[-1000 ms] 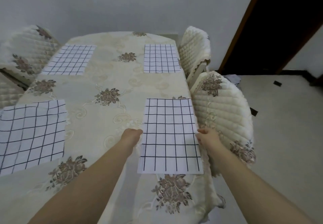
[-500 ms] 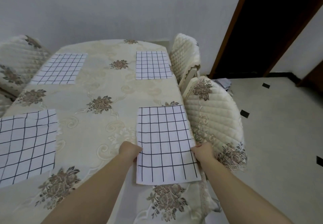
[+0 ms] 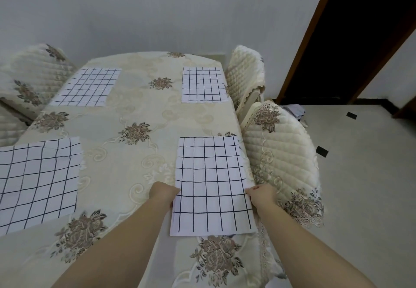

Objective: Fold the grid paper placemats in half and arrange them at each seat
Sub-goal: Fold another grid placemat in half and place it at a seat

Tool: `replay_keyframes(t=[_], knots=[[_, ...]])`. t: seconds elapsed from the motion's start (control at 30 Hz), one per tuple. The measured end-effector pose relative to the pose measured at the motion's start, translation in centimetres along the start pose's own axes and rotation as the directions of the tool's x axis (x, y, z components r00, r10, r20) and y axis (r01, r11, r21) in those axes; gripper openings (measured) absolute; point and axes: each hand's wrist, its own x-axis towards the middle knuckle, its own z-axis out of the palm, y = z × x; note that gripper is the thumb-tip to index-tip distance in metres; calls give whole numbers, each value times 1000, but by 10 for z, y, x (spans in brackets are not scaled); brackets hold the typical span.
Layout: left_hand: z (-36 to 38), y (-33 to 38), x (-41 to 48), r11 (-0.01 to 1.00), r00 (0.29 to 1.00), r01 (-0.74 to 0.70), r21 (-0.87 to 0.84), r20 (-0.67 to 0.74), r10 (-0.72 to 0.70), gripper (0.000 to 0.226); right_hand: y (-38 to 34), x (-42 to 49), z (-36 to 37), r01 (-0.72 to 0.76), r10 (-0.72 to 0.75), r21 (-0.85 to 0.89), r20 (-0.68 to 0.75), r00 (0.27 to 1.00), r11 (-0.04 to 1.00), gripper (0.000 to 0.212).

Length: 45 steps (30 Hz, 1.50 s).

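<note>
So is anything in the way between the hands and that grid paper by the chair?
No. The left hand and right hand are already at the two side edges of the near-right placemat, which lies flat on the tablecloth with nothing on it.

Both hands have slid toward the near end of the placemat — and the view has tipped upward.

A second ago the left hand [image 3: 162, 194] and right hand [image 3: 262, 194] gripped the near-right grid placemat [image 3: 212, 184] at about mid-length; now they clasp its side edges closer to its near end, and the sheet sits slightly more askew on the tablecloth [image 3: 126, 159]. The head has lifted and turned a little right — the table sits lower in frame, more wall and doorway [image 3: 369, 35] show, and less of the left chairs.
</note>
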Motion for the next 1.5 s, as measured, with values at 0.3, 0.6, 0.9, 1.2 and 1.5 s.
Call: replay_keyframes(t=[0.3, 0.6, 0.9, 1.2, 1.5], knots=[[1, 6, -13, 995, 999, -18, 93, -37, 21, 22, 2, 1, 2, 37, -39, -63, -34, 999, 997, 30], [-2, 6, -9, 987, 995, -93, 128, -9, 95, 26, 0, -2, 0, 71, -73, -86, -23, 997, 994, 25], [-4, 7, -1, 984, 992, -117, 135, -22, 121, 26, -6, -1, -2, 76, -77, -51, -20, 997, 996, 28], [-4, 16, 2, 974, 982, -175, 141, -44, 183, 19, -10, 9, 1, 128, -128, -47, 0, 992, 991, 17], [-5, 24, 0, 961, 978, -188, 205, -53, 203, 11, -14, 20, 4, 125, -124, -59, 28, 992, 990, 16]])
